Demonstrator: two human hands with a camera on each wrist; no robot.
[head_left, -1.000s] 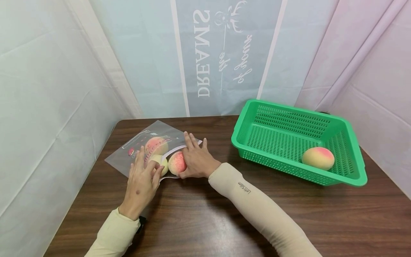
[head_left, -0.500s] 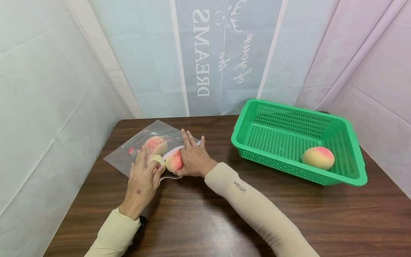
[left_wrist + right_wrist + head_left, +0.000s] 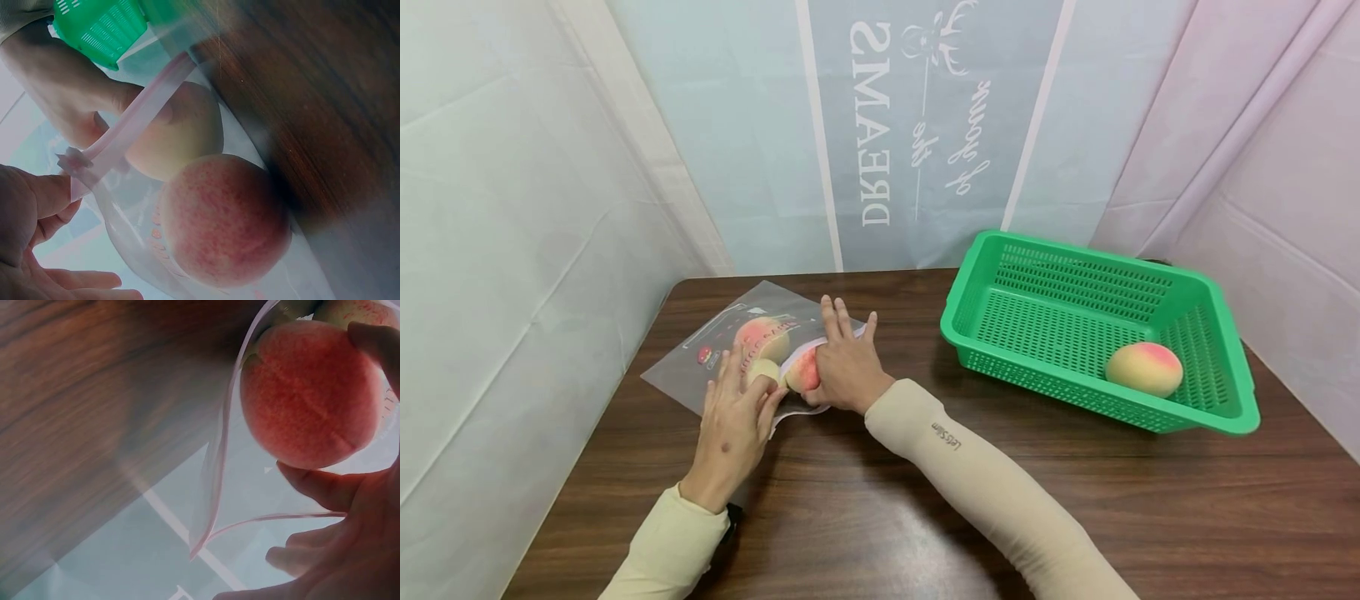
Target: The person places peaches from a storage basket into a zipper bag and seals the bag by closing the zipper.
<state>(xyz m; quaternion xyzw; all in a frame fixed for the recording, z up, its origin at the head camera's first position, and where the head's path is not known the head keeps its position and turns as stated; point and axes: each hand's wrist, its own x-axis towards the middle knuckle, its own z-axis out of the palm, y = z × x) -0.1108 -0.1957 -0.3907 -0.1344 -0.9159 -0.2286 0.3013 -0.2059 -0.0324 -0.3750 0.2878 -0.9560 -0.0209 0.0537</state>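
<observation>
A clear zip bag [image 3: 681, 377] with printing lies on the left of the table. Inside it are a pink-and-yellow peach [image 3: 763, 335] and a paler peach [image 3: 763, 372]. My left hand [image 3: 727, 429] pinches the rim of the bag's mouth between thumb and finger; the left wrist view shows this at the zip strip [image 3: 140, 122], its other fingers extended. My right hand [image 3: 852, 367] grips a red peach [image 3: 309, 394] between thumb and finger, partly within the bag's mouth. The remaining fingers of that hand spread over the bag's far edge.
To the right stands a green perforated basket [image 3: 1037, 372] holding one peach [image 3: 1145, 369]. The dark wooden table [image 3: 865, 517] is bordered by white fabric walls [image 3: 512, 250] and a pale printed curtain [image 3: 917, 242] at the back.
My right hand has moved left with the red peach, bringing it further into the bag's mouth beside the pale peach. The left hand has stayed nearly still at the rim.
</observation>
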